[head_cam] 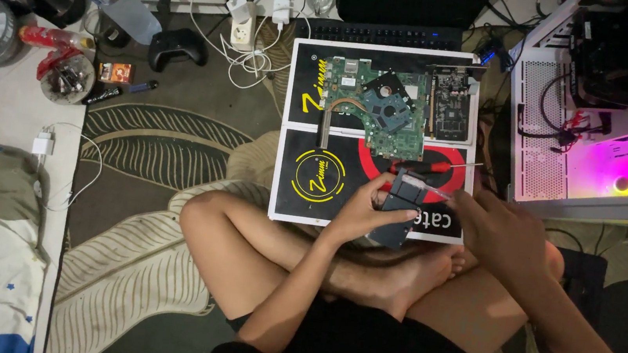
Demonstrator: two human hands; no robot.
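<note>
A dark, flat drive (398, 210) sits tilted at the near edge of a printed board (311, 129) on the floor, above the person's crossed legs, with the left hand (364, 206) closed around its left side. The right hand (493, 230) touches its right edge; I cannot tell whether that grip is closed. Just beyond lie a red-handled screwdriver (433, 166) and a green circuit board (373, 104), and a lit computer case (612, 116) stands to the right.

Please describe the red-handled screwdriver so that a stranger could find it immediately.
Find the black and white board lying on the rug before the seated person. Below the green circuit board, near the right hand, lies the screwdriver. It alone has a red handle and thin metal shaft.
</note>
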